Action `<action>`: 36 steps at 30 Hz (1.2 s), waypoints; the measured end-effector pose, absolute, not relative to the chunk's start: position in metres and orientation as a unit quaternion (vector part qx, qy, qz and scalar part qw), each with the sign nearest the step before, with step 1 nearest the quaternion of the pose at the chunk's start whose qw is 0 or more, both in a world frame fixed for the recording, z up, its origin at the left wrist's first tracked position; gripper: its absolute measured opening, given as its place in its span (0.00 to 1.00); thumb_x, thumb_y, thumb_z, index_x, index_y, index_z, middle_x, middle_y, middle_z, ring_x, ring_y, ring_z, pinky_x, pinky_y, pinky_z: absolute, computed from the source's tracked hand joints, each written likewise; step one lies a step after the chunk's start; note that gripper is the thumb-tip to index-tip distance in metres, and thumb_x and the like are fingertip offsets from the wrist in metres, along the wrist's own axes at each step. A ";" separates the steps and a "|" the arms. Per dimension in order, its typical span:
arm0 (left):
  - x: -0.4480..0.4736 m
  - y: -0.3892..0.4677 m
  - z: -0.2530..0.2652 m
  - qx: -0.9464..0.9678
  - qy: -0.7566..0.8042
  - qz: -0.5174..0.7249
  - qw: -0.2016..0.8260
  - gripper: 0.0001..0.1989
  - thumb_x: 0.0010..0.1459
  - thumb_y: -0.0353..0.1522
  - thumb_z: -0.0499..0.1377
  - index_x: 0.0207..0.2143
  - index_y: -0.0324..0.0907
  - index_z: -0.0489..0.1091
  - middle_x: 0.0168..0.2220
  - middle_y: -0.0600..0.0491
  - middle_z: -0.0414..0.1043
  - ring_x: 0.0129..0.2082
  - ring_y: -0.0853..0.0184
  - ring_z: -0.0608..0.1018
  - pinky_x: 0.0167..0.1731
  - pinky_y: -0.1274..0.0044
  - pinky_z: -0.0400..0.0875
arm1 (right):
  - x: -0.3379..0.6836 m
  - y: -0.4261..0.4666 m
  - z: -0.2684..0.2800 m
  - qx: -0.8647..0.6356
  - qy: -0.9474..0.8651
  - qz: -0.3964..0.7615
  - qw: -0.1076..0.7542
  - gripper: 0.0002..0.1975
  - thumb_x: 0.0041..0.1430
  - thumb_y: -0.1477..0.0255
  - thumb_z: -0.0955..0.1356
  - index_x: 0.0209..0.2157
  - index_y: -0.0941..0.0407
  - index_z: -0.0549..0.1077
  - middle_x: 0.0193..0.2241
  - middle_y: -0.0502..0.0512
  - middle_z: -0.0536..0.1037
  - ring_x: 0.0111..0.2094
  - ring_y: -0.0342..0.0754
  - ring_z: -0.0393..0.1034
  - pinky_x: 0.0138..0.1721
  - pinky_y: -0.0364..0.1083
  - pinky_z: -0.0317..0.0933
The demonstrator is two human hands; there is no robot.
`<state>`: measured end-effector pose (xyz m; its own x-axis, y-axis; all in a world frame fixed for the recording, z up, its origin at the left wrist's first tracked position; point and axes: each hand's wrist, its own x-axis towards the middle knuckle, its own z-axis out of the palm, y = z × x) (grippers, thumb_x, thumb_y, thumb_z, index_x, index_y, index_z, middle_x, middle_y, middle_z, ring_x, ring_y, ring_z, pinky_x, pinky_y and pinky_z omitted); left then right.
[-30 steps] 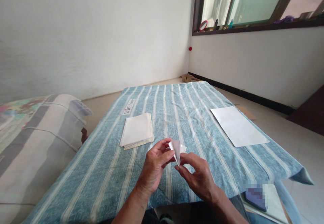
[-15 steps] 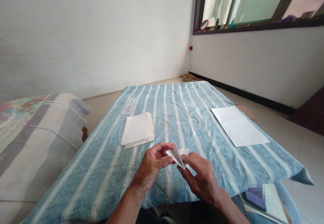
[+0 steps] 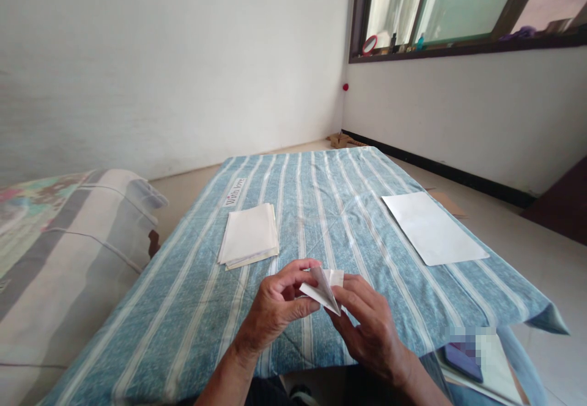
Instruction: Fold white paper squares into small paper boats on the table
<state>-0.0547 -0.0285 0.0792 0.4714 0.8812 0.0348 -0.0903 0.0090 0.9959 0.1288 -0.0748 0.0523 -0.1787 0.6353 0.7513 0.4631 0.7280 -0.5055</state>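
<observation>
Between my two hands, above the near part of the table, is a small piece of folded white paper point(image 3: 324, 296) with pointed flaps standing up from it. My left hand point(image 3: 279, 299) pinches its left flap between thumb and fingers. From the other side, my right hand point(image 3: 367, 317) grips the right edge and lower point, fingers above and below. Some of the folds are hidden behind the fingers. Beyond my left hand lies a stack of white paper sheets point(image 3: 250, 235) on the striped blue tablecloth point(image 3: 293, 210).
A flat white sheet point(image 3: 433, 228) lies near the table's right edge. Below that edge, a phone point(image 3: 463, 357) rests on papers at lower right. A bed with a striped cover point(image 3: 101, 241) stands at left. A window point(image 3: 468, 8) is at upper right.
Both hands have shifted slightly, and the folded paper has tilted and spread a little, showing more of its right flap. The stack and the white sheet stay put.
</observation>
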 end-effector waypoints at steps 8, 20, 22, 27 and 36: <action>-0.056 -0.036 0.088 0.631 0.358 0.387 0.569 0.14 0.44 0.29 0.70 0.37 0.43 0.78 0.60 0.44 0.63 0.52 0.53 0.73 0.46 0.73 0.70 | 0.132 -0.078 0.052 -0.361 -0.772 0.063 0.520 0.20 0.57 0.84 0.64 0.50 0.55 0.68 0.40 0.60 0.76 0.45 0.55 0.70 0.45 0.55 0.68; -0.048 -0.043 0.086 0.494 0.321 0.464 0.661 0.18 0.46 0.32 0.69 0.42 0.41 0.76 0.59 0.43 0.66 0.52 0.52 0.74 0.46 0.72 0.71 | 0.133 -0.081 0.049 -0.353 -0.781 0.013 0.515 0.22 0.54 0.87 0.63 0.50 0.59 0.66 0.41 0.64 0.76 0.48 0.55 0.70 0.47 0.56 0.69; -0.045 -0.045 0.086 0.480 0.341 0.472 0.656 0.19 0.47 0.31 0.69 0.43 0.40 0.74 0.55 0.43 0.70 0.50 0.53 0.75 0.45 0.72 0.72 | 0.132 -0.081 0.049 -0.351 -0.783 0.008 0.514 0.23 0.54 0.88 0.62 0.51 0.59 0.66 0.41 0.65 0.76 0.48 0.55 0.70 0.46 0.55 0.69; -0.036 -0.046 0.087 0.426 0.397 0.503 0.639 0.27 0.45 0.31 0.70 0.49 0.41 0.69 0.52 0.42 0.73 0.49 0.53 0.77 0.46 0.70 0.72 | 0.130 -0.080 0.047 -0.356 -0.787 0.020 0.503 0.24 0.56 0.87 0.60 0.52 0.56 0.65 0.44 0.64 0.76 0.50 0.55 0.69 0.47 0.55 0.69; -0.028 -0.048 0.094 0.410 0.456 0.517 0.597 0.24 0.43 0.33 0.70 0.44 0.39 0.70 0.46 0.43 0.77 0.46 0.53 0.78 0.40 0.72 0.75 | 0.132 -0.096 0.044 -0.367 -0.723 0.177 0.558 0.26 0.60 0.83 0.61 0.58 0.51 0.63 0.48 0.60 0.75 0.47 0.51 0.72 0.44 0.50 0.69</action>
